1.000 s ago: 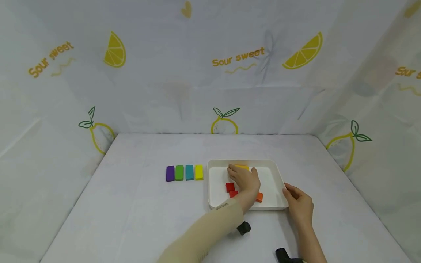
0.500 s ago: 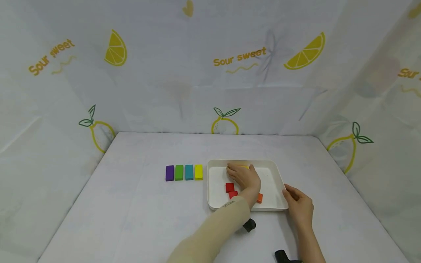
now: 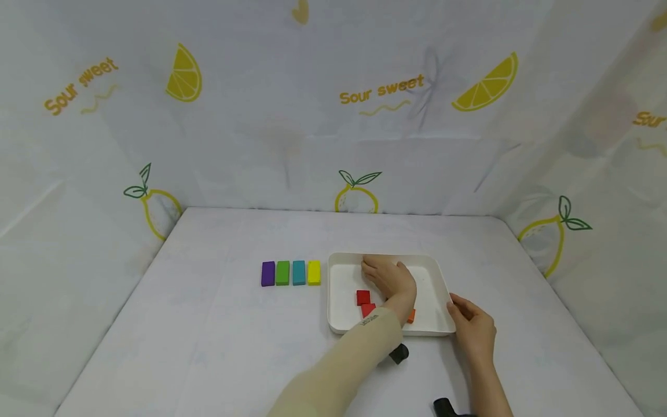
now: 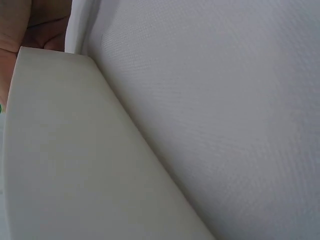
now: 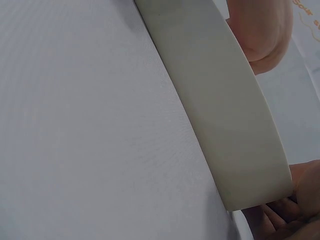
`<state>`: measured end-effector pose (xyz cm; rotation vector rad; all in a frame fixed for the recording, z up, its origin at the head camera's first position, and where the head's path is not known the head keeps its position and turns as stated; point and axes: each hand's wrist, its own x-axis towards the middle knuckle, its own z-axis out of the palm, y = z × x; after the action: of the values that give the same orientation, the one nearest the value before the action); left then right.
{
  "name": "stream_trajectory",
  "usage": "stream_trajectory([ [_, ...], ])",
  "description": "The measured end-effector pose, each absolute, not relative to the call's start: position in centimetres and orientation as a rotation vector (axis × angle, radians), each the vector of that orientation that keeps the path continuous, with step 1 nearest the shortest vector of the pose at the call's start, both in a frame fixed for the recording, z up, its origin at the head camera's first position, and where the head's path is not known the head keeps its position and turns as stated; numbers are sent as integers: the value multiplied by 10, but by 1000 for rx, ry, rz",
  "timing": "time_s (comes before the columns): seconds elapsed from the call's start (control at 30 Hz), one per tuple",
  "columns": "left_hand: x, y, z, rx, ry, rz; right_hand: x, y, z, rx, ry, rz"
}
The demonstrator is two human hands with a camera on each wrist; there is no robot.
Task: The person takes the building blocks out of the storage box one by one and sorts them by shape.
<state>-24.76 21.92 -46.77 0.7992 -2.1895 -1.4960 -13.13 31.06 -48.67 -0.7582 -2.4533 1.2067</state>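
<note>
My left hand [image 3: 388, 278] reaches into a shallow white tray [image 3: 438, 278], fingers pointing left near its back wall and thumb raised at the right. What lies under the palm is hidden, so I cannot tell whether the fingers hold a block. Two red blocks [image 3: 363, 297] lie in the tray left of that wrist, and part of an orange block [image 3: 411, 315] shows to its right. My right hand [image 3: 475, 327] pinches the tray's right edge near the front corner. In the right wrist view, its fingers [image 5: 267, 222] are at the end of the tray's outer wall.
Left of the tray stand a purple block [image 3: 268, 273], a green block [image 3: 282, 273], a blue block [image 3: 299, 272] and a yellow block [image 3: 314, 272] in a row on the white table [image 3: 208, 324]. Printed cloth [image 3: 260, 116] rises behind the table and at both sides.
My left hand has shifted slightly right and its forearm has swung right. The yellow-orange block seen by its fingers earlier is now hidden. My right hand stays at the tray's edge.
</note>
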Motion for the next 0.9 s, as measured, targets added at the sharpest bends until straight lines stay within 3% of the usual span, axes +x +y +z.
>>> stream_trajectory([
  [0.9, -249, 217, -477, 913, -2235, -1334, -130, 308, -484, -755, -2422, 1243],
])
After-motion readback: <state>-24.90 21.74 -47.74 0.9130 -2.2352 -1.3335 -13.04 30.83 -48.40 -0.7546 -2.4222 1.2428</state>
